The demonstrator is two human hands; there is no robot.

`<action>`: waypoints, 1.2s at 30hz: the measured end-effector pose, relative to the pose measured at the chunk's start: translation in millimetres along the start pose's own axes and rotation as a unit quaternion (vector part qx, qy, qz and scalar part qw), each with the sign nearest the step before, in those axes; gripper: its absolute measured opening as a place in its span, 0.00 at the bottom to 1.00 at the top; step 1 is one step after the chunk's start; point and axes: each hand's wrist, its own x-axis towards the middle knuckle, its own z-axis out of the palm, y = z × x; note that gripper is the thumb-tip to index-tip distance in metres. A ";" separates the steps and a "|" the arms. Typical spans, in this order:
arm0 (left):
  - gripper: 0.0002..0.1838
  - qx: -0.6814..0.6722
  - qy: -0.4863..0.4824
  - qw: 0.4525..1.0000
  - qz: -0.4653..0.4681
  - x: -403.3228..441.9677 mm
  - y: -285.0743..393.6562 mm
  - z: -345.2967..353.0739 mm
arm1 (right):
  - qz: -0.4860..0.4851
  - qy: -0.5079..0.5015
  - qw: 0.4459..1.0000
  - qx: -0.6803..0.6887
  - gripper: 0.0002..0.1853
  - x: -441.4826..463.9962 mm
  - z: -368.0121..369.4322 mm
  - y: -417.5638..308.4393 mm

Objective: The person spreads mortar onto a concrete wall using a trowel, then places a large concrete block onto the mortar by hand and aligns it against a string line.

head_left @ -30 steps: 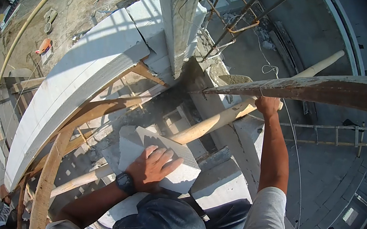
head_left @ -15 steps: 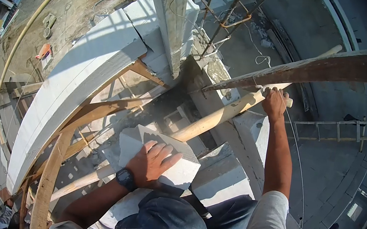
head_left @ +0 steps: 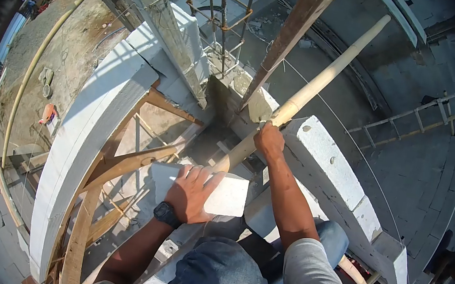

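Note:
My left hand (head_left: pixel 191 195) lies on a white block (head_left: pixel 228 196), with its fingers stretched towards the far edge and the thumb spread apart. A dark watch (head_left: pixel 166 213) is on that wrist. My right hand (head_left: pixel 269 140) is closed around a long bamboo pole (head_left: pixel 331 69) just beyond the block. The pole's near end passes behind the block and is hidden there. Whether a small tool is also inside my right fist cannot be seen. A curved white block wall (head_left: pixel 88 122) stands to the left of my hands.
Wooden braces (head_left: pixel 130 166) support the curved wall from inside. Upright rebar (head_left: pixel 220 19) and a slanting timber (head_left: pixel 294 41) rise ahead. Another white block wall (head_left: pixel 334 166) runs along the right. A ladder (head_left: pixel 408 121) lies beyond it, and the floor is far below.
My right hand has come nearer along the pole, closer to the block. My left hand stays on the block, which now shows a different side. The whole view has turned.

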 end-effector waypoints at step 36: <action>0.55 0.034 0.023 0.999 0.014 -11.8 -0.2 3.4 | -0.029 0.008 0.988 0.154 0.20 -133.2 -90.3 50.3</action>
